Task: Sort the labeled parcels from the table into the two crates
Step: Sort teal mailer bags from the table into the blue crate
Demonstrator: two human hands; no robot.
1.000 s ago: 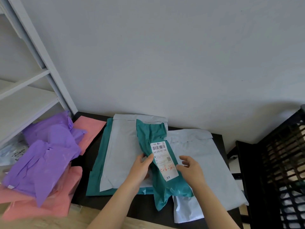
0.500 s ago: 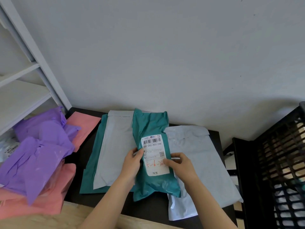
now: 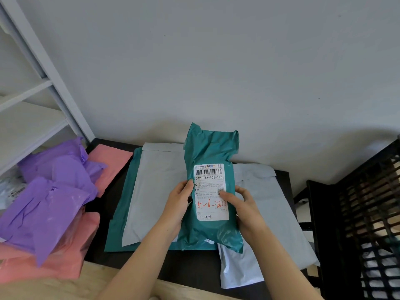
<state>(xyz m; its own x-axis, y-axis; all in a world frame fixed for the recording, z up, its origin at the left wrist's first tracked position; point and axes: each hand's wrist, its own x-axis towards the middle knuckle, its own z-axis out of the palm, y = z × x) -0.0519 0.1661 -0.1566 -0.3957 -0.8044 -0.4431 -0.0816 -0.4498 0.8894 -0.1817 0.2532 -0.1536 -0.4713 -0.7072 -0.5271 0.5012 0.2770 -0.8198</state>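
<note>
The teal parcel (image 3: 213, 148) is held up over the table (image 3: 190, 265), label (image 3: 211, 180) facing the person. The left hand (image 3: 178, 204) curls round its left edge and the right hand (image 3: 244, 208) grips the right edge, thumb lying across the label. I'd slide that thumb off the red writing so the whole label reads, then pick the crate. The only crate (image 3: 368, 202) I can see is the dark slatted one at far right; the second is out of sight. Grey mailers (image 3: 155, 191) lie beneath, purple bags (image 3: 49, 202) and pink bags (image 3: 112, 163) heap up at left by the shelf (image 3: 32, 118); the way right looks free
</note>
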